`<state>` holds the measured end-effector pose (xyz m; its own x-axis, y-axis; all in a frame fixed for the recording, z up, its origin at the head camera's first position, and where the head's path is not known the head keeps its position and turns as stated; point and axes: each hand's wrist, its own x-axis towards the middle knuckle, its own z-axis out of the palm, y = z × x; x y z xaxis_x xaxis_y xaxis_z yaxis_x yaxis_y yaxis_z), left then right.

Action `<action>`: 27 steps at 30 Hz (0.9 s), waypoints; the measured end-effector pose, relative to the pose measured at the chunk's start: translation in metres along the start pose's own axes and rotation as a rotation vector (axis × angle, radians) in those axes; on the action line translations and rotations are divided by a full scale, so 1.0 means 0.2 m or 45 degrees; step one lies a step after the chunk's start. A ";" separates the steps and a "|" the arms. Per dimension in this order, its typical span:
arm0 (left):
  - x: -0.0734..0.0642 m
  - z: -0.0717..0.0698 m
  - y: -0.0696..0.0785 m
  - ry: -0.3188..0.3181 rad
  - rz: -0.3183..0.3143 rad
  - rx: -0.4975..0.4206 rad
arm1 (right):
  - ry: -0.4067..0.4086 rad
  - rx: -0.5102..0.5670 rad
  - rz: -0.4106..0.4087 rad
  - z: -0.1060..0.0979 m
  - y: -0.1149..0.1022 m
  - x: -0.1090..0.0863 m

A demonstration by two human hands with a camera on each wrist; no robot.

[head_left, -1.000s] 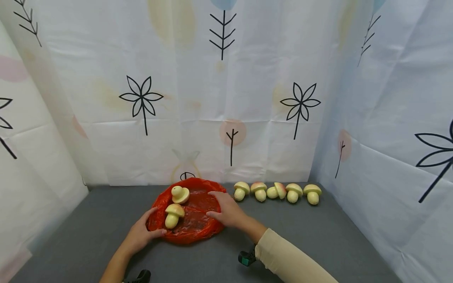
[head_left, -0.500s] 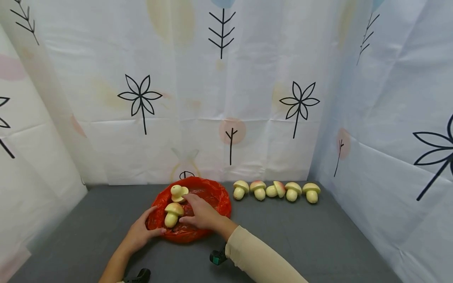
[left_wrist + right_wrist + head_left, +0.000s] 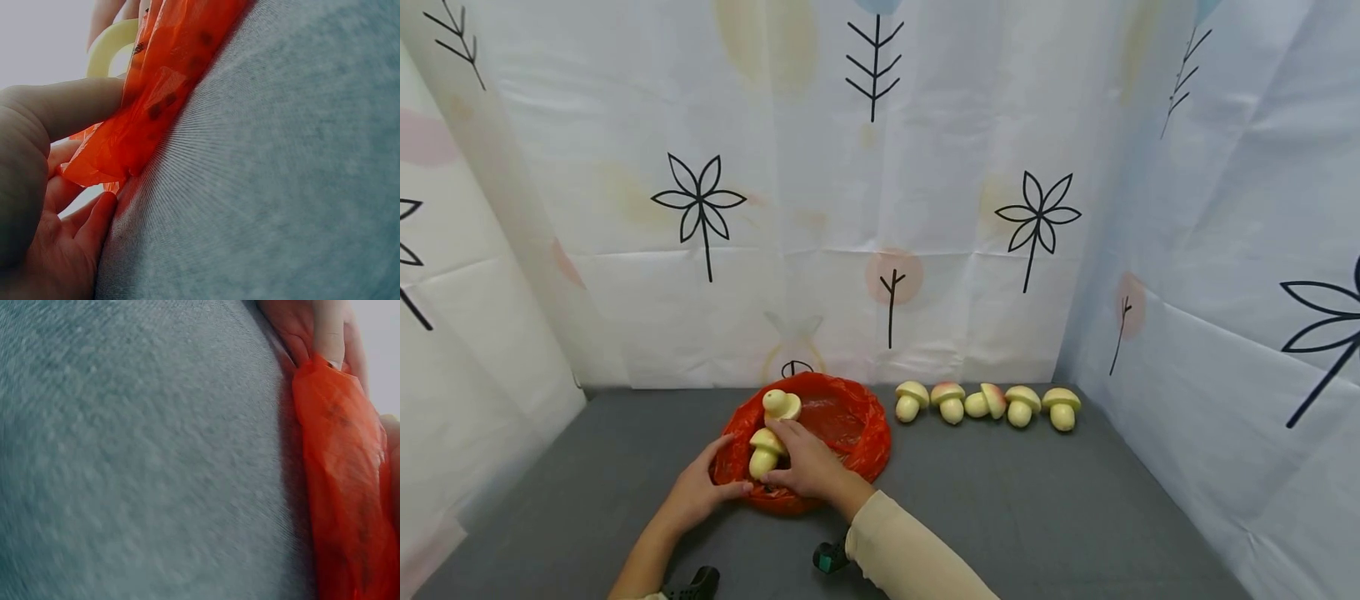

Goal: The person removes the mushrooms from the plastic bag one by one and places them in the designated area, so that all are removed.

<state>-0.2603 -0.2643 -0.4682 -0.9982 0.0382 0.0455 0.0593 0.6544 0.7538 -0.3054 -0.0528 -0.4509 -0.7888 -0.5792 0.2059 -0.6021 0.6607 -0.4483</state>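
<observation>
My left hand [image 3: 696, 493] holds the left rim of a red plastic bag [image 3: 872, 433], opened wide and low on the table. In the left wrist view the thumb lies over the bag's film [image 3: 159, 94] and the fingers are on its other side. Inside the bag, my right hand [image 3: 812, 462] grips the nearer toy mushroom [image 3: 763, 460], fingertips at its cap and thumb by the stem. Another toy mushroom [image 3: 781, 406] lies cap down just behind it. The right wrist view shows mostly the bag's outer side [image 3: 340, 469]; the right hand's grip is hidden there.
Several pale yellow toy mushrooms stand or lie in a row at the back right, from the leftmost mushroom [image 3: 911, 402] to the rightmost mushroom [image 3: 1062, 409]. The grey table [image 3: 1000, 508] is bounded by a white patterned cloth [image 3: 820, 192] behind and at the sides.
My right hand has moved left from the bag's right rim, across the bag, to the nearer toy mushroom and closed around it. The left hand has stayed at the left rim.
</observation>
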 end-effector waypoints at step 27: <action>0.00 0.00 0.00 -0.003 -0.021 -0.009 | 0.169 0.052 -0.060 -0.08 0.06 -0.09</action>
<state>-0.2610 -0.2654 -0.4683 -0.9991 0.0293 0.0317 0.0431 0.6496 0.7590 -0.3011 -0.0269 -0.4468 -0.7708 -0.5391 0.3394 -0.6354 0.6126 -0.4701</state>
